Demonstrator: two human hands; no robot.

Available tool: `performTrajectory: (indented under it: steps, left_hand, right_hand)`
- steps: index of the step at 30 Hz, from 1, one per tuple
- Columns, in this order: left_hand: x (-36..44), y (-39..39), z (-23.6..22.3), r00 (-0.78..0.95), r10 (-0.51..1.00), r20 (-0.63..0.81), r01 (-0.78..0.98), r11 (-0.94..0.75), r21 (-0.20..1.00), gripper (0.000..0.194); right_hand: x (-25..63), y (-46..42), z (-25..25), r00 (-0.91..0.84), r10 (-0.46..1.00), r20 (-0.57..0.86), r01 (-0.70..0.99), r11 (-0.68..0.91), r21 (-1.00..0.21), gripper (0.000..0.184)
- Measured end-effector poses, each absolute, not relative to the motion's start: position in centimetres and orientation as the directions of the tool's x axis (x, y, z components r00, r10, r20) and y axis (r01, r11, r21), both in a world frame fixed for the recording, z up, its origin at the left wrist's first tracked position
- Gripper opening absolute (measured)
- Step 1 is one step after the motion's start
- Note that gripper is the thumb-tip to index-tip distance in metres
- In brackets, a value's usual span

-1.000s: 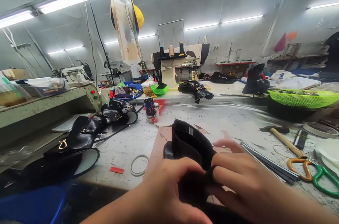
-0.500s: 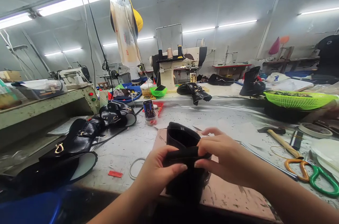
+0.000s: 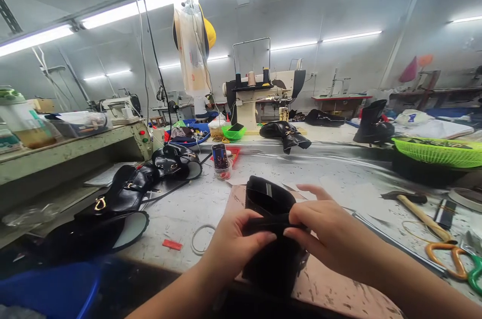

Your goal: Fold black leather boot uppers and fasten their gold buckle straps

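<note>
A black boot stands in front of me with its opening facing up, and a pale tag or strip shows inside the far rim. My left hand pinches the boot's near top edge between thumb and fingers. On the right of the same edge, my right hand also pinches the dark material, its outer fingers lifted away. Beneath the boot lies a pinkish cutting board with scratches and dark marks.
Black buckled boots lie at left. A phone leans on a cup behind the boot. At right are a hammer, scissors and a green basket. A sewing machine stands behind; a blue bin is at lower left.
My hands, blurred and bunched over the boot's rim a second ago, moved apart along its near edge and pinch it there. Over the last half second the grip stays; the view shifts slightly.
</note>
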State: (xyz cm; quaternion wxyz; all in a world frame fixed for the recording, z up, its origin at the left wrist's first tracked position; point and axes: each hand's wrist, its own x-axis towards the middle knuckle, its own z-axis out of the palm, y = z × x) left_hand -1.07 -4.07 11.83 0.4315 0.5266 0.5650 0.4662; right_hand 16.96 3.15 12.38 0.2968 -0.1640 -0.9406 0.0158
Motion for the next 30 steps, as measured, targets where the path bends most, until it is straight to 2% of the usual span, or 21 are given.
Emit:
performTrajectory:
  steps: [5, 8, 13, 16, 18, 21, 23, 24, 30]
  left_hand:
    - [-0.3, -4.2, 11.9, -0.142, 0.99, -0.02, 0.108, 0.035, 0.994, 0.016]
    - [-0.1, -4.4, 11.8, -0.151, 0.989, -0.008, 0.058, 0.017, 0.998, 0.018]
    - [-2.0, -4.3, 11.2, -0.057, 0.997, 0.048, 0.009, -0.047, 0.999, 0.025]
    - [-3.6, -4.3, 12.2, 0.059, 0.995, 0.082, 0.125, -0.089, 0.988, 0.025]
    - [-4.1, -4.4, 13.7, 0.134, 0.975, 0.176, 0.358, -0.213, 0.909, 0.018]
    - [-4.0, -4.4, 16.1, 0.267, 0.929, 0.255, 0.703, -0.368, 0.609, 0.01]
    - [-3.6, -4.4, 17.1, 0.346, 0.91, 0.227, 0.781, -0.414, 0.468, 0.008]
    - [-3.5, -4.3, 17.3, 0.369, 0.904, 0.214, 0.783, -0.427, 0.453, 0.009]
    - [-3.2, -3.8, 17.3, 0.375, 0.92, 0.114, 0.657, -0.35, 0.667, 0.01]
  right_hand:
    - [17.1, 3.0, 12.4, -0.772, 0.329, 0.544, 0.283, 0.944, -0.169, 0.019]
    - [17.4, 3.4, 12.8, -0.798, 0.36, 0.484, 0.287, 0.932, -0.221, 0.013]
    - [17.8, 4.7, 13.7, -0.842, 0.382, 0.381, 0.284, 0.914, -0.289, 0.008]
    - [17.7, 5.0, 14.0, -0.843, 0.379, 0.381, 0.283, 0.916, -0.284, 0.009]
    - [17.4, 5.0, 14.1, -0.832, 0.383, 0.402, 0.293, 0.917, -0.27, 0.011]
    - [17.0, 4.8, 14.1, -0.81, 0.38, 0.445, 0.299, 0.923, -0.244, 0.013]
    - [17.1, 4.7, 14.3, -0.811, 0.373, 0.451, 0.292, 0.926, -0.24, 0.015]
    - [17.2, 4.6, 14.5, -0.816, 0.372, 0.442, 0.288, 0.925, -0.246, 0.015]
    - [18.0, 4.4, 15.4, -0.861, 0.355, 0.364, 0.261, 0.923, -0.283, 0.014]
